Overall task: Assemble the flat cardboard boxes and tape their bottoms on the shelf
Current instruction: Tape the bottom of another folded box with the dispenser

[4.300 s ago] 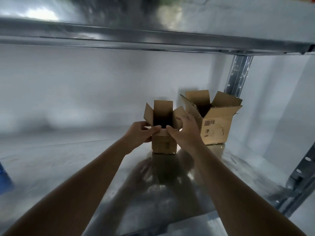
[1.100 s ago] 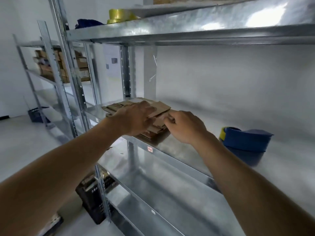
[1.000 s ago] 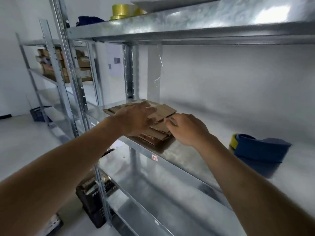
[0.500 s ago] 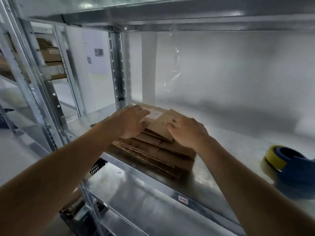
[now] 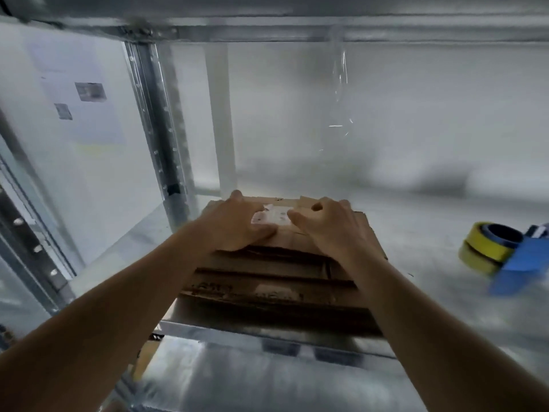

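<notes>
A stack of flat cardboard boxes (image 5: 267, 281) lies at the left end of the metal shelf (image 5: 430, 263), reaching its front edge. The top flat box (image 5: 285, 237) carries a white label (image 5: 271, 217). My left hand (image 5: 234, 224) lies across the left part of that top box, fingers over its far edge and thumb at its near edge, gripping it. My right hand (image 5: 329, 227) holds its right part with curled fingers, thumb beside the label. No assembled box is in view.
Yellow tape rolls (image 5: 481, 248) and a blue tape dispenser (image 5: 528, 257) sit on the shelf to the right. A steel upright (image 5: 157, 129) stands just left of the stack. A clear tape strip (image 5: 340, 84) hangs from the upper shelf beam (image 5: 297, 28). A lower shelf (image 5: 267, 382) lies below.
My view has closed in on the stack of flat boxes. Both hands have slid farther over the top box and now hold it on either side of the label.
</notes>
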